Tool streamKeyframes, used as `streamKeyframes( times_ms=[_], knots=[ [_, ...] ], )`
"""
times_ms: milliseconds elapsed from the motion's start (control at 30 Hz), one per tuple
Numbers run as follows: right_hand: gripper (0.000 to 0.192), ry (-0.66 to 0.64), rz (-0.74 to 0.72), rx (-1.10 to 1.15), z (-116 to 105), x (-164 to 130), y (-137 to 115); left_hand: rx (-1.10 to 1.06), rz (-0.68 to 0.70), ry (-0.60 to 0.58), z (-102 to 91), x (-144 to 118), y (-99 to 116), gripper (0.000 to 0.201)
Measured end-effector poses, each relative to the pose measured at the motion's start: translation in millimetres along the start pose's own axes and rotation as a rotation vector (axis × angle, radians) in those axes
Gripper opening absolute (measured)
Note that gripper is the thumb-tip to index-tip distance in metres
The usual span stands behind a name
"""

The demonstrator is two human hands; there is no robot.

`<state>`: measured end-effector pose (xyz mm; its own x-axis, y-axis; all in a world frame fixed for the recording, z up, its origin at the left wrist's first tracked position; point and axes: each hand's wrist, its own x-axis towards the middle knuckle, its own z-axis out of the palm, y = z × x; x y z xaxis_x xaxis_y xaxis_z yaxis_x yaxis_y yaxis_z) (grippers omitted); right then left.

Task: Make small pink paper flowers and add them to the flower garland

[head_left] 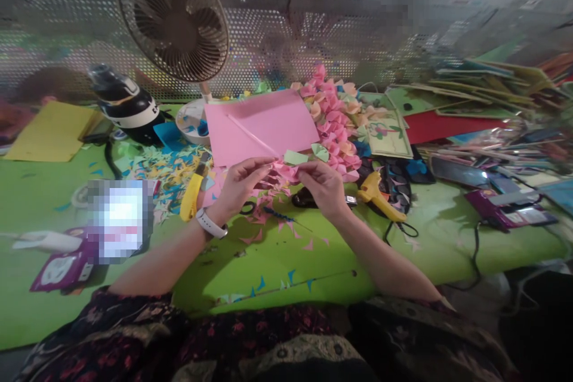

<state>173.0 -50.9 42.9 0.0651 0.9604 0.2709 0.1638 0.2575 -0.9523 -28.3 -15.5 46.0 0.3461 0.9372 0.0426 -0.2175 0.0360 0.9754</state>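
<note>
My left hand [244, 184] is closed in a pinch at the left end of a small pink paper piece [285, 172]. At its right end, my right hand [323, 184] pinches the same piece between thumb and fingertips. The paper's exact shape is partly hidden by the fingers. Just behind my hands lie a light green paper piece [297, 158] and a large pink sheet [264, 122]. Several folded pink paper flowers [333, 113] are heaped beyond my right hand. A yellow cutter [192, 192] lies left of my left hand.
Right of my hands lies a yellow glue gun [382, 197]. Paper scraps [174, 173] cover the left middle of the green table [313, 262]. A fan [179, 30], a black bottle [129, 104] and a white bowl [190, 122] stand behind. Coloured sheets [492, 89] are piled at right.
</note>
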Motion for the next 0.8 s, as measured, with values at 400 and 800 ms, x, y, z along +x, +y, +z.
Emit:
streamKeyframes(
  times_ms=[400,800],
  knots=[
    [0.012,0.000,-0.038,-0.042,2,0,3,-0.010,-0.031,-0.040,1.1,3,-5,0.028],
    [0.025,-0.089,-0.063,0.018,-4,-1,-2,0.059,-0.109,-0.096,-2.6,6,-12,0.030]
  ],
)
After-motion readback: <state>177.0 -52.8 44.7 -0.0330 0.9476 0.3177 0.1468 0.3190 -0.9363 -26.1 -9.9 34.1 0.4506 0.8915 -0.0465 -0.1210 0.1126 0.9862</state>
